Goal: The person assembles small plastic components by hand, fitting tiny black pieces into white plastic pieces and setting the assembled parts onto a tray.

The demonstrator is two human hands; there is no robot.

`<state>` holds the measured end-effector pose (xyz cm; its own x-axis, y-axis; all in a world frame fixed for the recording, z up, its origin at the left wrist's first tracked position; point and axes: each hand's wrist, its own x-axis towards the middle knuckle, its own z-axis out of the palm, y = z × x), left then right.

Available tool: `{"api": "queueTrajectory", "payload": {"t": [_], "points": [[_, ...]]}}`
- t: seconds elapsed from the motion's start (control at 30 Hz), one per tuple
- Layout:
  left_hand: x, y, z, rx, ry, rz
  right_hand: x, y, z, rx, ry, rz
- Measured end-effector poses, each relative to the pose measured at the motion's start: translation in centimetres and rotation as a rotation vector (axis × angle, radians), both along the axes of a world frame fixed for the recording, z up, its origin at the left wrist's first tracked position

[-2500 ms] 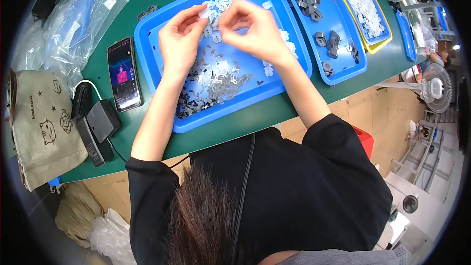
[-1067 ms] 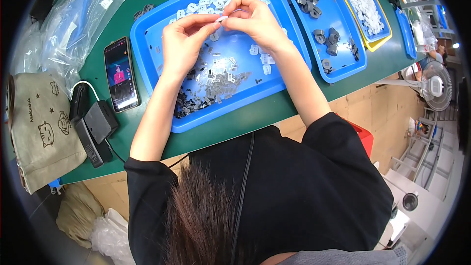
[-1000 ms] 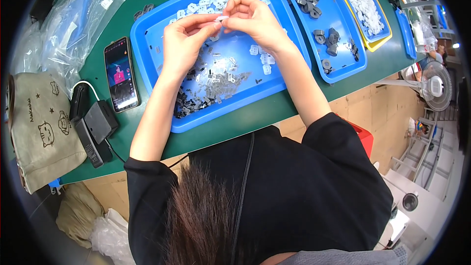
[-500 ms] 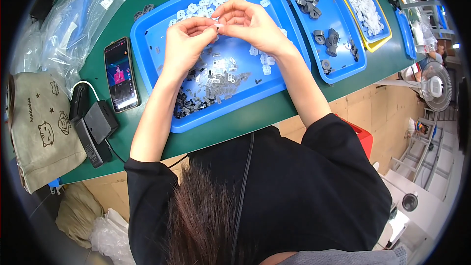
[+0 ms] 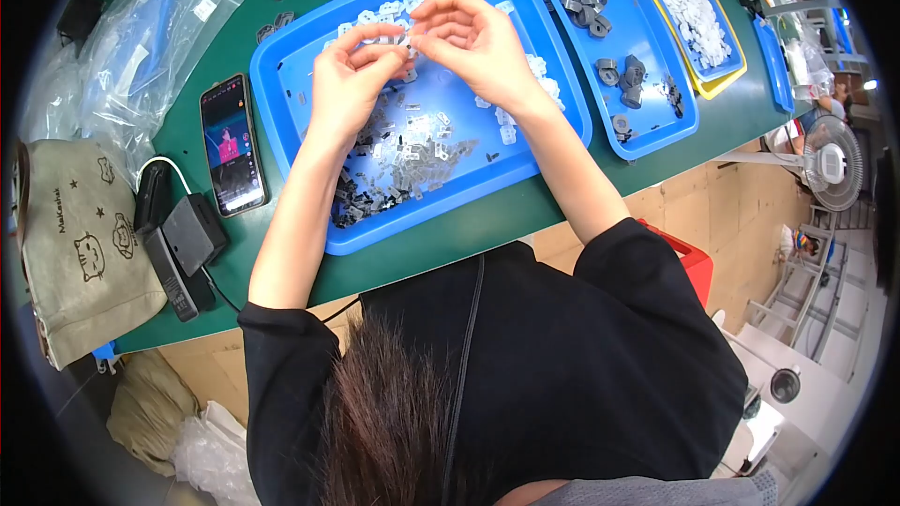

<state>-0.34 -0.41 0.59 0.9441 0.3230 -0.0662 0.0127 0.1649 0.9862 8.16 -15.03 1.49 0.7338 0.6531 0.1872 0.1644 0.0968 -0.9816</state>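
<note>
My left hand point(image 5: 354, 84) is over the large blue tray point(image 5: 270, 126), its thumb and fingers closed in a pinch at a small white plastic part point(image 5: 405, 39). My right hand point(image 5: 476, 45) meets it from the other side, fingers curled and thumb tip against the same part. Fingertips partly hide this piece. Below the hands, small clear plastic pieces point(image 5: 429, 126) and tiny black pieces point(image 5: 352, 204) lie scattered in the tray. White plastic parts point(image 5: 384, 14) are gathered at its far side, and more lie near my right wrist.
To the right stand a smaller blue tray point(image 5: 647, 136) with dark grey ring-shaped parts point(image 5: 583, 5) and a yellow tray point(image 5: 727, 84) under a blue one of white pieces. A phone point(image 5: 232, 145), black chargers point(image 5: 192, 230), a cloth bag point(image 5: 84, 253) and plastic bags point(image 5: 155, 47) lie left.
My fingertips have shifted slightly left and away from me with the small white part. My right thumb and index finger have moved a little. The trays stay put.
</note>
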Motion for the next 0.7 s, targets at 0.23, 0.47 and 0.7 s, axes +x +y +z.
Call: {"api": "queueTrajectory", "payload": {"t": [0.23,0.47,0.7], "points": [[0.2,0.7,0.1,-0.256,0.005,-0.022,2.0,-1.7,1.1,-0.203,-0.315,-0.211],[0.4,1.0,-0.5,-0.318,0.004,-0.003,-0.2,-2.0,0.4,-0.578,-0.538,0.425],[0.4,0.7,-0.3,-0.339,-0.032,0.044,-0.6,-2.0,1.5,-0.658,-0.53,0.316]]}}
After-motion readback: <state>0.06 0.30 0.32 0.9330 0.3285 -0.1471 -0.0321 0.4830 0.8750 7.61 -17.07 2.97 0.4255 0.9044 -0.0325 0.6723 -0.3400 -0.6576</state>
